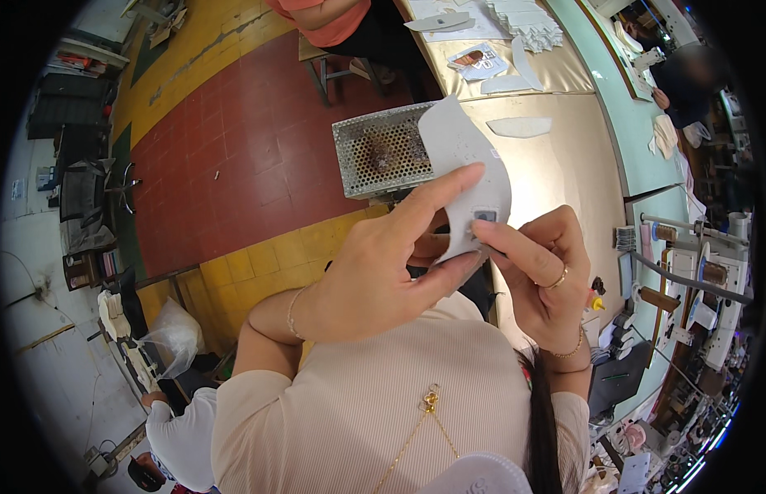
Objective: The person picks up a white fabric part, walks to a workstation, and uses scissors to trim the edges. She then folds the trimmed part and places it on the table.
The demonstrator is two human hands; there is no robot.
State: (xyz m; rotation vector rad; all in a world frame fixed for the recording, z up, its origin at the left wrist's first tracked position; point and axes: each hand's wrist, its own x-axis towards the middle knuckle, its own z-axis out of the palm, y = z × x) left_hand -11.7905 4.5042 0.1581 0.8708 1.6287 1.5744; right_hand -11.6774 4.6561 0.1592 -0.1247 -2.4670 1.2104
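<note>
Before my chest my left hand (366,267) grips a curved white sheet piece (465,156), which looks like a cut shoe-upper part. Its thumb lies along the lower edge and a finger runs up the front. A small grey square patch (485,217) sits on the piece near its lower right edge. My right hand (548,267) pinches that edge, the index fingertip at the patch's lower border. The right thumb is partly hidden. Behind the piece stands a perforated metal box (383,152) with dark brown marks inside, partly covered by it.
To the right runs a gold-covered table (568,165) bearing a loose white piece (519,127), a picture card (477,61) and a stack of white pieces (527,20). A seated person (329,20) is at its far end. Machines and thread spools (712,273) line the right side.
</note>
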